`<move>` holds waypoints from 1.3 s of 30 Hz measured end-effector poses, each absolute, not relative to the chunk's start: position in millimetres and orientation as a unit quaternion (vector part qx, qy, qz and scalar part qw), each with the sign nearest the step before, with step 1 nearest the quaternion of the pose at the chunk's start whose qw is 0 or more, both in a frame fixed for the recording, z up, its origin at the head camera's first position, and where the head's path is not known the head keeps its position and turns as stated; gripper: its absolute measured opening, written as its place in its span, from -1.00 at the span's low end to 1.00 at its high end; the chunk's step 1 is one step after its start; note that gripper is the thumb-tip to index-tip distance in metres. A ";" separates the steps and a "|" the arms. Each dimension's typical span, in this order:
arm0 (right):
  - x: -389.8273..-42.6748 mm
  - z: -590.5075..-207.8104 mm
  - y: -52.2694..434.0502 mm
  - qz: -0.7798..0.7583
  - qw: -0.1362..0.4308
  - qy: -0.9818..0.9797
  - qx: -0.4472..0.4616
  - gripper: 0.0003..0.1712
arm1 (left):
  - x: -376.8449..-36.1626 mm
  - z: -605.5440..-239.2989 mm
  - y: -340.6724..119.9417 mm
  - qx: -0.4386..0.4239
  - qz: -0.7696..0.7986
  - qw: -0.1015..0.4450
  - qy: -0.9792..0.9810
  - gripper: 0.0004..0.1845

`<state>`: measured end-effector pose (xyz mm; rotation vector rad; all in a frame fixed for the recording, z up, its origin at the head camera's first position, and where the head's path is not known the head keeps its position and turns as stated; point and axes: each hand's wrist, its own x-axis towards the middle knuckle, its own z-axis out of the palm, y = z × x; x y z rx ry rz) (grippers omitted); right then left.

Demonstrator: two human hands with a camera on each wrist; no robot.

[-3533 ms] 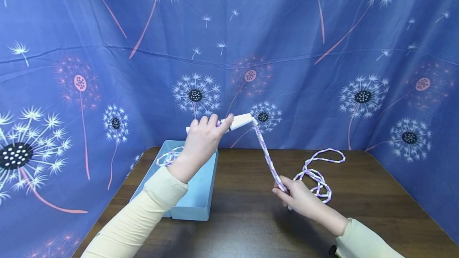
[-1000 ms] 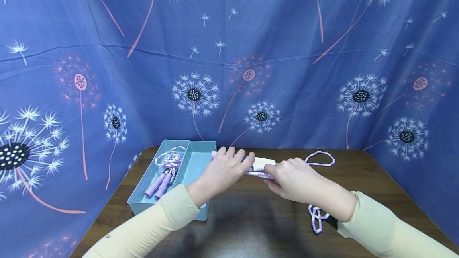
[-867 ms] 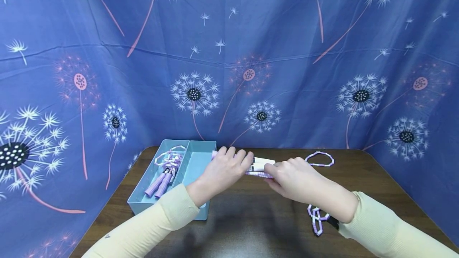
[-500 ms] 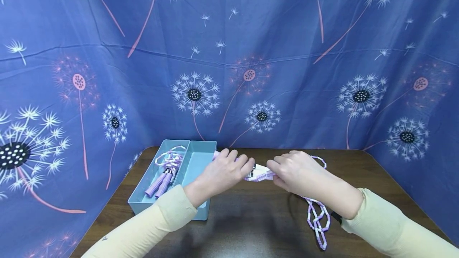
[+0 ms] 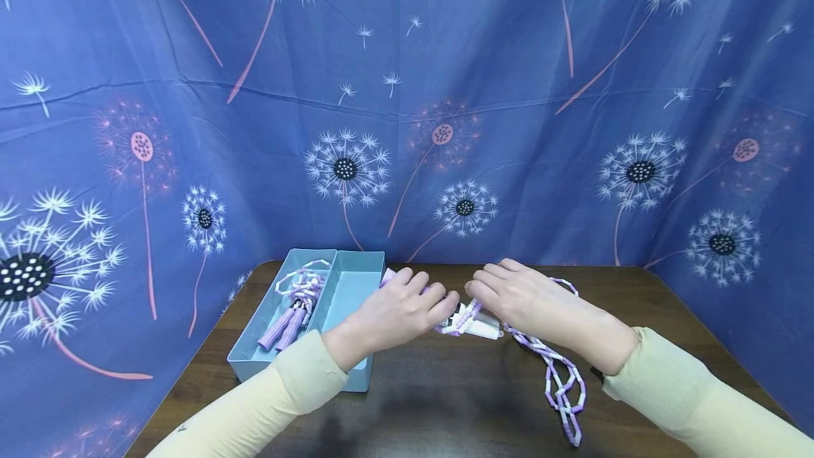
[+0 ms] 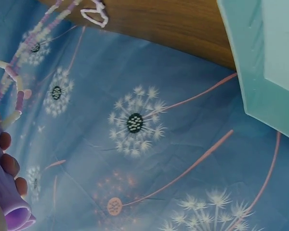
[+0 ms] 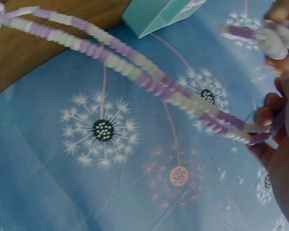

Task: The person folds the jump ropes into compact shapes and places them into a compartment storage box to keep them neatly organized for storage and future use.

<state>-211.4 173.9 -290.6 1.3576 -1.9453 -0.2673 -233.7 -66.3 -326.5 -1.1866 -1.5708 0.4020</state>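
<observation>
Winding beaded jump rope [image 5: 552,373] snugly around white handle [image 5: 485,326] above surface [image 5: 636,309]: left hand [image 5: 397,309] clamped on handles, right hand [image 5: 518,295] pinching rope; keep turns tight, beside blue box [image 5: 346,355].

The beaded purple-and-white rope [image 5: 552,373] is partly wound round its white and purple handles [image 5: 478,321], held above the table's middle; its free loops trail toward the front right edge.
</observation>
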 end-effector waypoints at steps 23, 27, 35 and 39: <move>-242.1 -331.3 184.1 0.047 0.369 -0.772 0.515 -0.71 | -189.6 -283.9 -46.9 -0.520 0.126 0.586 -0.608 -0.80; -243.1 -343.7 180.5 0.090 0.367 -0.779 0.501 -0.84 | -195.6 -287.6 -44.2 -0.512 0.129 0.586 -0.614 -0.78; -235.3 -362.6 170.8 0.162 0.348 -0.803 0.456 -0.49 | -212.1 -300.4 -45.7 -0.487 0.123 0.576 -0.645 -0.79; -234.7 -374.3 165.4 0.129 0.388 -0.811 0.419 -0.76 | -211.5 -294.6 -48.5 -0.474 0.106 0.580 -0.654 -0.79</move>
